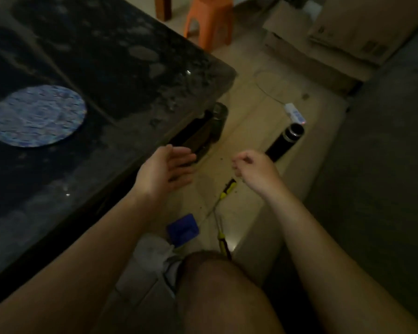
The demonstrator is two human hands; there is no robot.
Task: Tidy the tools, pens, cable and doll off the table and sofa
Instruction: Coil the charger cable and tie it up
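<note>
Nearest, on the floor below the near edge of the counter [130, 68]: a blue plastic piece [182, 229] and a yellow-and-black screwdriver [223, 244], with a second screwdriver [227, 189] just farther along that edge. Likely stiff, light and thin in the shaft; best taken round the yellow handle, not the tip. Above them, left grip [165, 168] spread open and empty at the counter's edge; right grip [253, 169] curled, just off the counter's side, too blurred to tell whether pinching anything. Beyond the counter's corner, on the floor: a black flask [285, 141], upright or lying unclear, contents unseen; a white power strip [295, 114] with a thin cable [269, 94], probably limp and prone to trailing, so better gathered in loops. On the counter itself, a round blue mat [38, 115]. Farthest from the counter: an orange stool [209, 20] and cardboard boxes [348, 32], contents hidden.
</note>
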